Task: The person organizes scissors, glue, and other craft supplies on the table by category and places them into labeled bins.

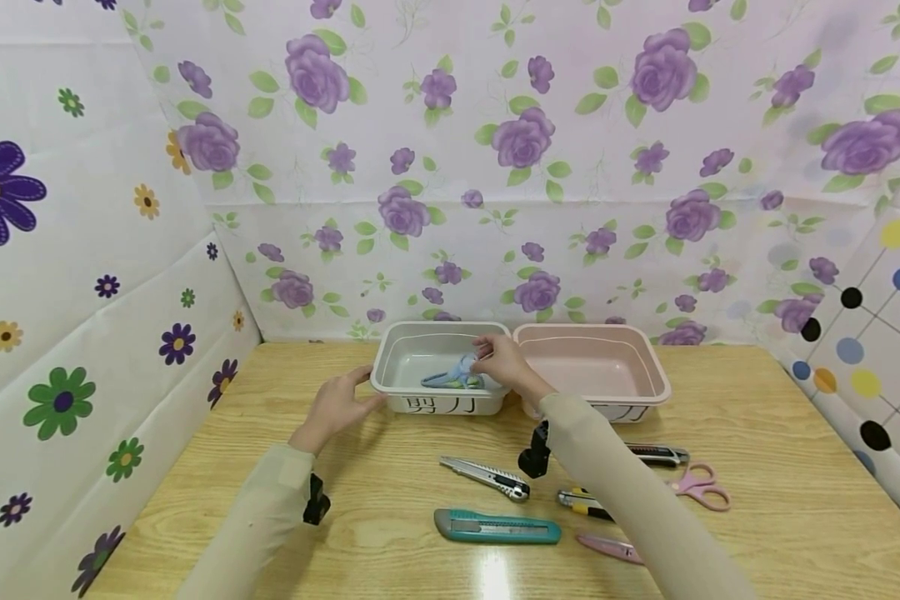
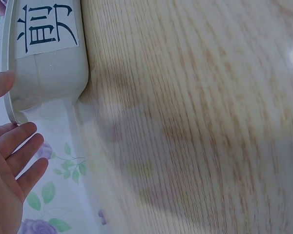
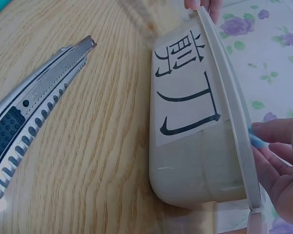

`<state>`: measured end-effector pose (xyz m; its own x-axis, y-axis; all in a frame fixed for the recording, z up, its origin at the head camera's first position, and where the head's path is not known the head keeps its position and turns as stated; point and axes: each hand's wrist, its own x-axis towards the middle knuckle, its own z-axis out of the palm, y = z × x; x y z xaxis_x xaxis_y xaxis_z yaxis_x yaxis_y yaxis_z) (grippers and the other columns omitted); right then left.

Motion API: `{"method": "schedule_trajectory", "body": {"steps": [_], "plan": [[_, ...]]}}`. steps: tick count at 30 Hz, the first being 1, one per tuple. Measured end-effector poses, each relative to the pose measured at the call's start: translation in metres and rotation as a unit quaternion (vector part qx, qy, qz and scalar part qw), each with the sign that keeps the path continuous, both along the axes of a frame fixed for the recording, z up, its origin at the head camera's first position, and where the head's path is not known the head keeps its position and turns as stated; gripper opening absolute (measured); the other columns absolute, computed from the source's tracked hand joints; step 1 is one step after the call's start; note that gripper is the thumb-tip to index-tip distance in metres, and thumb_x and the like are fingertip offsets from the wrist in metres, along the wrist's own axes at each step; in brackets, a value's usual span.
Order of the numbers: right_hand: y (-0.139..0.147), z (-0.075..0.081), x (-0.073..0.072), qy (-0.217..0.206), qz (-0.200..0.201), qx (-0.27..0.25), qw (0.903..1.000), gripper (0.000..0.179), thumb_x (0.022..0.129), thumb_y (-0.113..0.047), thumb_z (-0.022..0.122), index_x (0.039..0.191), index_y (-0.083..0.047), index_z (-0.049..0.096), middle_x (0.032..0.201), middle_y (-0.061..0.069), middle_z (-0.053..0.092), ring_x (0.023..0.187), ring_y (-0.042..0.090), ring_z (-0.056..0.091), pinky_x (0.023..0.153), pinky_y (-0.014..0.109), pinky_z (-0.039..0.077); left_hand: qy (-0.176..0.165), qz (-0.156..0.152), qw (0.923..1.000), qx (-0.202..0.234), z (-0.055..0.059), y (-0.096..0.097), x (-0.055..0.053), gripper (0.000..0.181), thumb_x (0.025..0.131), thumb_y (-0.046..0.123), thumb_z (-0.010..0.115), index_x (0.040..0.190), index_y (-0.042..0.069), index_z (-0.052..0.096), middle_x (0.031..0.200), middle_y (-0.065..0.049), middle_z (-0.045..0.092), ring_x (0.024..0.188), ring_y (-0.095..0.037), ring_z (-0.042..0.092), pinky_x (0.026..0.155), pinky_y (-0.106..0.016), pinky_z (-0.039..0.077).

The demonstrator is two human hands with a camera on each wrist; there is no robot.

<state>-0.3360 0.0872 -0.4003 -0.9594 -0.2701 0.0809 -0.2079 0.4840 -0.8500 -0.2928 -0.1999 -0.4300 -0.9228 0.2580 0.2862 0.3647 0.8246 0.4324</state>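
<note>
A grey bin (image 1: 441, 403) with a black-lettered label stands at the back of the table. Over its right part, my right hand (image 1: 504, 364) pinches light-blue scissors (image 1: 462, 367) between thumb and fingers. Just a bit of their blue handle (image 3: 256, 140) shows past the rim in the right wrist view. Under them in the bin lies a dark blue and green piece (image 1: 441, 381). At the bin's left end, my left hand (image 1: 337, 408) touches the rim, thumb at the front corner and fingers fairly straight along the side, as the left wrist view also shows.
A pink bin (image 1: 656, 379) adjoins on the right. In front lie a silver utility knife (image 1: 486, 477), a teal one (image 1: 497, 527), a yellow-black one (image 1: 583, 502), a black one (image 1: 656, 454), pink scissors (image 1: 699, 487) and a pink pointed piece (image 1: 609, 547), partly under my right sleeve.
</note>
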Motion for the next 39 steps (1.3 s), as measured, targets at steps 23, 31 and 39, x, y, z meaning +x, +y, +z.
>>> {"method": "schedule_trajectory", "body": {"steps": [23,31,39], "plan": [[0.032,0.032,0.017,0.012,0.092,-0.012,0.9956,0.042,0.083,-0.005,0.062,0.121,0.010,0.050,0.107,0.025,0.058,0.097,0.031,0.056,0.085,0.036,0.047,-0.004,-0.005,1.0000,0.006,0.000,0.001,0.000,0.058,0.081,0.032,0.067,0.126,-0.001,0.050,0.117,-0.020,0.059,0.083,-0.031,0.063,0.085,-0.051,0.046],[0.052,0.038,0.029,0.036,0.108,0.017,0.9934,0.040,0.082,-0.005,0.064,0.117,0.011,0.052,0.103,0.024,0.059,0.091,0.027,0.058,0.082,0.033,0.049,-0.004,-0.001,1.0000,0.004,-0.002,0.000,-0.001,0.058,0.081,0.033,0.067,0.126,-0.001,0.050,0.117,-0.019,0.059,0.065,-0.023,0.059,0.084,-0.049,0.047],[0.070,0.038,0.053,0.074,0.140,0.034,0.9869,0.039,0.079,-0.004,0.067,0.112,0.012,0.054,0.094,0.022,0.062,0.083,0.025,0.062,0.076,0.030,0.052,0.003,-0.003,1.0000,0.005,-0.002,0.001,-0.001,0.058,0.081,0.033,0.067,0.125,0.000,0.051,0.116,-0.018,0.060,0.053,-0.016,0.050,0.079,-0.046,0.048]]}}
